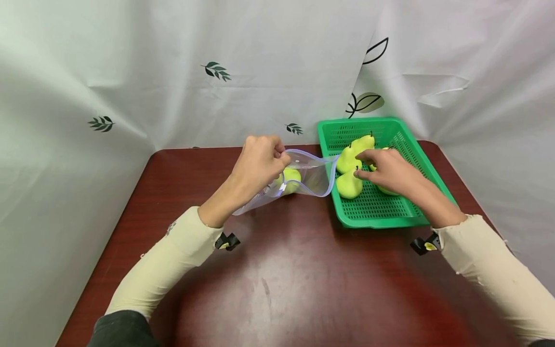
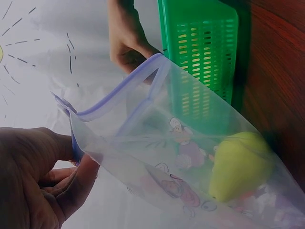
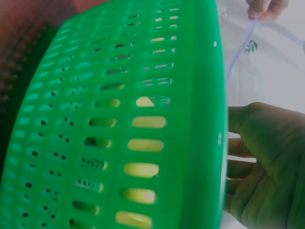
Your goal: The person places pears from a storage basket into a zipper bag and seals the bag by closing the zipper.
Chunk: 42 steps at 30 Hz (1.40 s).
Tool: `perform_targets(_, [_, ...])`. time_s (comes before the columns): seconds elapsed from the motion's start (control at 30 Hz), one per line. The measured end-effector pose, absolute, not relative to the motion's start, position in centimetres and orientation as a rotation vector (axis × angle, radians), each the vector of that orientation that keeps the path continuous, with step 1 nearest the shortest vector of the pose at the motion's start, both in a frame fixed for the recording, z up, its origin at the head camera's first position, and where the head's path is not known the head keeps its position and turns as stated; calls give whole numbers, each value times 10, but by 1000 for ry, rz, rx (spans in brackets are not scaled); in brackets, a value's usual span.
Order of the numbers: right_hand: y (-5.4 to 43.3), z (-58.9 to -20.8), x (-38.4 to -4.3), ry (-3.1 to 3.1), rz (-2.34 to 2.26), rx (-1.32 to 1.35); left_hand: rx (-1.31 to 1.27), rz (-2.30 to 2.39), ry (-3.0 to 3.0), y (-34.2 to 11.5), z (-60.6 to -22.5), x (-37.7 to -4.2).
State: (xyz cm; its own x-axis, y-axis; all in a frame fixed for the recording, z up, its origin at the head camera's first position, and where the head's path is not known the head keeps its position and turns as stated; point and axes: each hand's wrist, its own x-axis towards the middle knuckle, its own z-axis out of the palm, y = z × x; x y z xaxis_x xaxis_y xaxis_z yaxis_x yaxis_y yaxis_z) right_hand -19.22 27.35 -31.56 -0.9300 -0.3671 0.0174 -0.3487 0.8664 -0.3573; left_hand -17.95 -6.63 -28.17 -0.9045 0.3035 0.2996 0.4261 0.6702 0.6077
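Note:
My left hand pinches the top edge of a clear plastic zip bag with a purple rim. Its mouth gapes toward the basket in the head view. A yellow-green pear lies low in the bag, seen through its printed side in the left wrist view. Over the green basket hovers my right hand, thumb and forefinger spread apart at the stem of the front pear. Behind that one lie more pears, partly covered by the hand. The basket wall hides the right fingertips in the right wrist view.
The basket stands at the back right of the dark red wooden table, its left rim close to the bag's mouth. A white curtain with leaf prints hangs behind the table and along both sides.

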Motion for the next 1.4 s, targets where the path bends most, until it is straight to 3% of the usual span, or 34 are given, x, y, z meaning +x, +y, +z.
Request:
perform_targets(0.73, [255, -324, -206, 2895, -464, -756, -612, -997, -2657, -65, -281, -179])
perform_targets(1.4, [264, -317, -192, 2977, -508, -778, -627, -1025, -2627, -64, -286, -180])
